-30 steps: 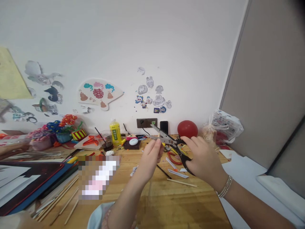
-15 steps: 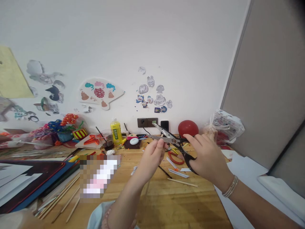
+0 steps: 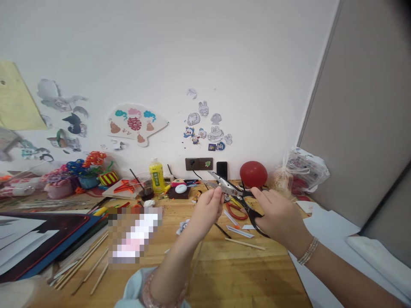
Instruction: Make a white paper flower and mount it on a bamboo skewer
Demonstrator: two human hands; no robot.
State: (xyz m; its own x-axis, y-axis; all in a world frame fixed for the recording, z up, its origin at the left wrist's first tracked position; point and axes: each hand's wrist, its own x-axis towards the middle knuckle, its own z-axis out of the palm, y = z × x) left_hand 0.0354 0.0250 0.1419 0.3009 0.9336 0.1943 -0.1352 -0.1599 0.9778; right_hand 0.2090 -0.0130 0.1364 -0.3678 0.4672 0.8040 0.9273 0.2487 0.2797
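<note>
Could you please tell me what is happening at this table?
The person's right hand holds open black-handled scissors. The left hand, close to them, pinches what seems to be a small pale piece, mostly hidden. On the wooden table below lie white strips and a thin stick.

White wall (image 3: 250, 51) fills the back, plain up top. Grey panel (image 3: 366, 98) on the right, pale trim where it meets the wall, dark slanted strip (image 3: 385, 198) lower down. Wall decor, left to right: yellow sheet (image 3: 21, 98), cluster of paper cutouts (image 3: 48, 89) (some too blurred to read), fan-shaped cutout (image 3: 123, 125) with a red character, then small cartoon cutouts (image 3: 193, 119). Dark double socket (image 3: 199, 164) below those, cable in left half, green sticker on right. Wood-grain surface (image 3: 250, 273) runs up to the wall. Light soft, fairly even.
</note>
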